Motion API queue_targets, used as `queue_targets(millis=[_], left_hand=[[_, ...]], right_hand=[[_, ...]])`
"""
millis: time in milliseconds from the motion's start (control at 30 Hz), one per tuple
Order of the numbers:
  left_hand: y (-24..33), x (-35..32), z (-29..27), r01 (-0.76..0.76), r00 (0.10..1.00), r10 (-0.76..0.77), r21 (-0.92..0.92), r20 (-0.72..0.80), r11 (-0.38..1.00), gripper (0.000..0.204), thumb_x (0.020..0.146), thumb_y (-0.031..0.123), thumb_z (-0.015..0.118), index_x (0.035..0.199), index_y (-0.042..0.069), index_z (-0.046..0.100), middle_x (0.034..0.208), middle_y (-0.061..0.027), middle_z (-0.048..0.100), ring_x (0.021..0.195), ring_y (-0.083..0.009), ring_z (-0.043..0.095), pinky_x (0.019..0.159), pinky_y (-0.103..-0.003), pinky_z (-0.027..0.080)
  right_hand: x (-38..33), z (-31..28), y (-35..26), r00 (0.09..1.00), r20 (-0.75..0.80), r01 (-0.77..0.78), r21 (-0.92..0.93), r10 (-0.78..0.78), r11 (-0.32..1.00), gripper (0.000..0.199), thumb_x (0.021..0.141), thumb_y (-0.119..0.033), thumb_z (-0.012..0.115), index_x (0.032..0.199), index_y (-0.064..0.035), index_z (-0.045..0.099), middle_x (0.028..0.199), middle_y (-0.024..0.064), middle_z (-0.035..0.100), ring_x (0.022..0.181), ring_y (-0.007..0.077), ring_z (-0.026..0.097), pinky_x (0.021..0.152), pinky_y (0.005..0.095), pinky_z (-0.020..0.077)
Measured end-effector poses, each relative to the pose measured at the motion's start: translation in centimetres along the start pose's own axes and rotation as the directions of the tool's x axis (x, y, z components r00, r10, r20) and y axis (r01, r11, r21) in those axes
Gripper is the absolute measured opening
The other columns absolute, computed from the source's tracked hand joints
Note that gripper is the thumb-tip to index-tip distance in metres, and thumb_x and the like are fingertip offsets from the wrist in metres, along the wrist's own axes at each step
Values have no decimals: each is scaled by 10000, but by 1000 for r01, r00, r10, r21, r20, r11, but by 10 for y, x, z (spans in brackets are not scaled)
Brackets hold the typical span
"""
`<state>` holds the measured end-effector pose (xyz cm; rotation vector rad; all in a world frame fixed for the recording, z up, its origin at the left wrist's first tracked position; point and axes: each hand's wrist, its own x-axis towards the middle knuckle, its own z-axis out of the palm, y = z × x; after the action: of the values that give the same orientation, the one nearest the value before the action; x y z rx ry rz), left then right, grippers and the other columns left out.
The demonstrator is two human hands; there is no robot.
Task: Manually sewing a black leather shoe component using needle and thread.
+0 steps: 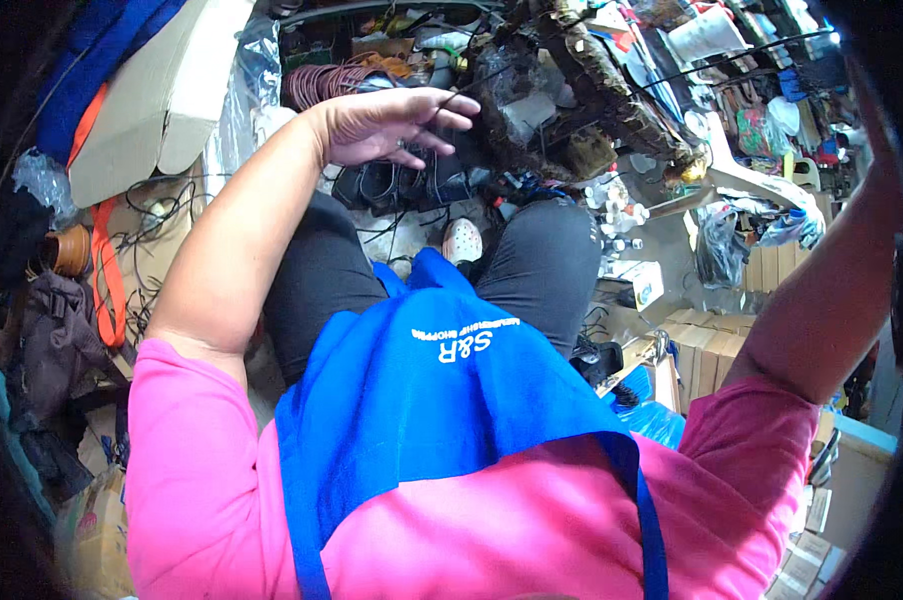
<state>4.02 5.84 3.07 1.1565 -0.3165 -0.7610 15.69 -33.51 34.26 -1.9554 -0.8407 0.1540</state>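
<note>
My left hand point(397, 125) is raised over the floor beyond my knees, its fingers apart and slightly bent. A thin dark line crosses near its fingertips; I cannot make out whether it is a thread or whether the fingers touch it. Below the hand lie black shoes or sandals point(377, 185). My right forearm point(822, 270) reaches up along the right rim. There my right hand point(876, 140) is mostly lost in the dark edge, its fingers hidden. A thin black cord point(752, 50) runs towards that side. My blue apron point(422, 370) covers my lap.
A coil of reddish cord point(327, 85) lies behind my left hand. An open cardboard box point(142, 130) stands at the left, beside an orange strap point(107, 280). Worn, frayed material point(612, 75) is piled ahead. Stacked cardboard pieces point(702, 350) and a white plastic chair point(737, 165) are at the right.
</note>
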Motion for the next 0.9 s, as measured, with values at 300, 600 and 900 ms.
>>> queue_targets(millis=[300,600,900], left_hand=[[-34,13,28,148,887,-83,110,-454,983,838,730,509,713,1384,125,356,1406,-109,379,1307,-274,321,1048,-517,218],[-78,-20,59,-127,930,-17,-365,-367,922,309,927,264,568,1083,0,602,834,-44,657,803,-158,635,791,-306,507],[-44,-70,91,-188,798,202,84,-567,979,321,966,244,496,1123,-12,610,783,-44,656,722,-123,624,714,-264,501]], right_hand=[[-50,-23,-27,999,-50,-11,-237,-1,971,318,952,-167,473,1191,22,562,1153,88,581,1052,177,563,929,305,411],[-87,-19,-48,998,-58,-31,-431,6,902,328,960,-184,457,1192,21,564,1156,92,577,1062,187,558,937,300,399],[-98,89,-8,989,-104,-146,-720,101,679,413,847,-228,636,1195,-10,588,1175,122,567,1136,209,500,982,306,352]])
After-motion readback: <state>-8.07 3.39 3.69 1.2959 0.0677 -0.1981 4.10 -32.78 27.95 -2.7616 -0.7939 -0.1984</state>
